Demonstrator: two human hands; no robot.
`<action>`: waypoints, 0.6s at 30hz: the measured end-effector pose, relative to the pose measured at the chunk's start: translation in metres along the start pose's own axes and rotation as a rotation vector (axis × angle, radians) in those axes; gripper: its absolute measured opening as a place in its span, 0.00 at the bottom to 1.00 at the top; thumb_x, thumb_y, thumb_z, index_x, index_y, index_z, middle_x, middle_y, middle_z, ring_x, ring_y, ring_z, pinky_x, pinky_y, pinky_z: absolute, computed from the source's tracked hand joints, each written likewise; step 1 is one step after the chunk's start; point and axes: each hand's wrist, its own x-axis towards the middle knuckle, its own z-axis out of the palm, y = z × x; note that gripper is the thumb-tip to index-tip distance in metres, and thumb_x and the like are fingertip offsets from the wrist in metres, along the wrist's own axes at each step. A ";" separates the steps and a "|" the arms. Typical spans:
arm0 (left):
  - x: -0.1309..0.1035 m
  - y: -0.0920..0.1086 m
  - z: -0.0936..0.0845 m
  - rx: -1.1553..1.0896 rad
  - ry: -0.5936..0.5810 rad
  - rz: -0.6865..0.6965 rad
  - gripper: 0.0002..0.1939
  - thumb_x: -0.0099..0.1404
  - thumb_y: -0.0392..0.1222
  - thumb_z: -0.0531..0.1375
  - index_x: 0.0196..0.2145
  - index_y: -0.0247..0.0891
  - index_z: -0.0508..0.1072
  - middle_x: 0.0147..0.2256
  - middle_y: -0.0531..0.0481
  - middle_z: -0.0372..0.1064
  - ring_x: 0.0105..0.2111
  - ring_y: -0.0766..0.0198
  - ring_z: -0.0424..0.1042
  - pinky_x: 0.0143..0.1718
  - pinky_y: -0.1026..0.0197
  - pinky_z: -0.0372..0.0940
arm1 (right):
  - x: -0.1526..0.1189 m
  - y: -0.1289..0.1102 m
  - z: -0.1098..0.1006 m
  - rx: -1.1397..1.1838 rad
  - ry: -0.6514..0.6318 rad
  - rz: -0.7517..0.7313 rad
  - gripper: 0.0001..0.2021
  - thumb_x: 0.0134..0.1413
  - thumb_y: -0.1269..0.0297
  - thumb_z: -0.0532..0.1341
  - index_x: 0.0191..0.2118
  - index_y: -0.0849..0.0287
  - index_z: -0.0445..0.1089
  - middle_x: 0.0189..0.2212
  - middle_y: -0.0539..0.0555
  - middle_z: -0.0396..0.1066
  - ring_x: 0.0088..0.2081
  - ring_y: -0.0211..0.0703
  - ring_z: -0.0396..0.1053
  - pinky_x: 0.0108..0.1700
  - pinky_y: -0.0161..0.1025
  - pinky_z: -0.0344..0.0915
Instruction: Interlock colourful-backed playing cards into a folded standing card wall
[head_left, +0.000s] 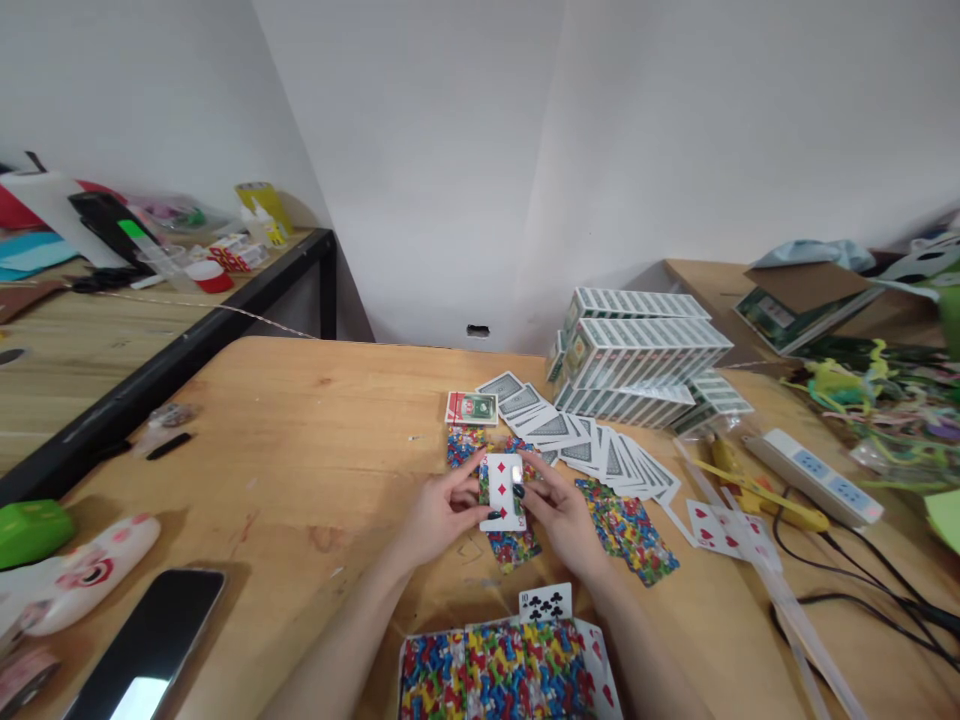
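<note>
Pinches card [501, 490] near opposite edges with fingers of left hand [441, 512] and right hand [562, 510], likely for steadiness

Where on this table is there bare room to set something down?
The biggest bare patch of table lies left of your left hand, between the phone and card box. A smaller one lies between your right arm and the clear strip, nearer you than the patterned cards. Beyond those it's crowded: fanned cards, cartons.
</note>
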 end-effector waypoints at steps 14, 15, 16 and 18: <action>-0.001 -0.002 0.003 0.038 0.026 0.039 0.40 0.52 0.37 0.62 0.60 0.43 0.50 0.36 0.49 0.67 0.28 0.69 0.67 0.32 0.65 0.64 | 0.001 -0.004 0.004 -0.015 0.075 -0.045 0.29 0.47 0.57 0.60 0.56 0.59 0.58 0.25 0.49 0.69 0.26 0.38 0.64 0.31 0.35 0.62; -0.001 -0.003 0.003 0.038 0.016 0.043 0.40 0.52 0.37 0.62 0.59 0.43 0.50 0.38 0.48 0.67 0.28 0.69 0.68 0.31 0.65 0.64 | 0.001 -0.003 0.005 0.003 0.091 -0.045 0.30 0.47 0.57 0.60 0.56 0.59 0.58 0.26 0.49 0.70 0.27 0.39 0.65 0.31 0.36 0.62; -0.002 -0.004 0.003 0.041 0.001 0.046 0.40 0.51 0.37 0.63 0.59 0.43 0.51 0.39 0.47 0.67 0.29 0.69 0.68 0.31 0.64 0.65 | 0.001 -0.003 0.005 0.023 0.103 -0.043 0.30 0.47 0.56 0.60 0.56 0.60 0.58 0.27 0.50 0.71 0.28 0.39 0.66 0.32 0.36 0.63; -0.003 -0.005 0.004 0.048 -0.026 0.055 0.41 0.50 0.37 0.63 0.59 0.44 0.51 0.41 0.47 0.67 0.29 0.68 0.68 0.32 0.63 0.66 | 0.002 -0.002 0.005 0.058 0.117 -0.043 0.30 0.46 0.56 0.61 0.56 0.59 0.58 0.29 0.50 0.72 0.30 0.41 0.67 0.34 0.37 0.65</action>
